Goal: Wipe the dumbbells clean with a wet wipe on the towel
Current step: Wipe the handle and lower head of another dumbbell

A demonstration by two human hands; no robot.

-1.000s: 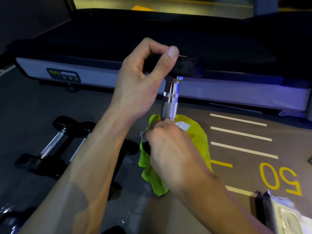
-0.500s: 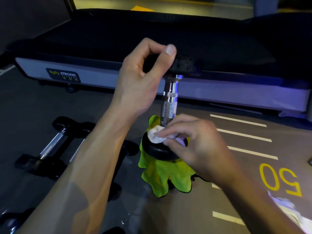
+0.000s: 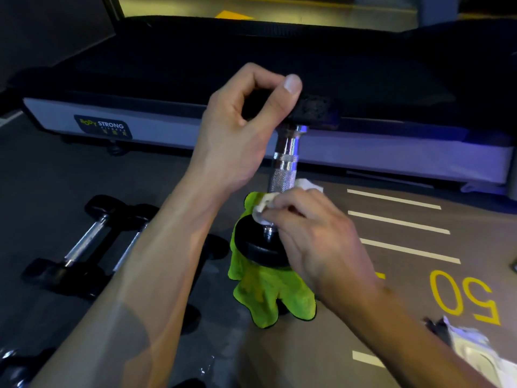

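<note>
Wipe (image 3: 282, 196) now higher — dumbbell (image 3: 284, 169) upright

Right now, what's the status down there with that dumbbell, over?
Left hand grips top head of upright dumbbell. Right hand presses wet wipe round handle base. Lower head sits on green towel. Nothing blocking.

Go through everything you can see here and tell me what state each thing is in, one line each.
Dumbbell: upright, lower end on the towel.
Towel: crumpled on the floor under the dumbbell.
Wet wipe: bunched against the handle's base.
Left hand: grips the dumbbell's top end.
Right hand: pinches the wet wipe.
Spare dumbbells: lying flat on the floor.
</note>
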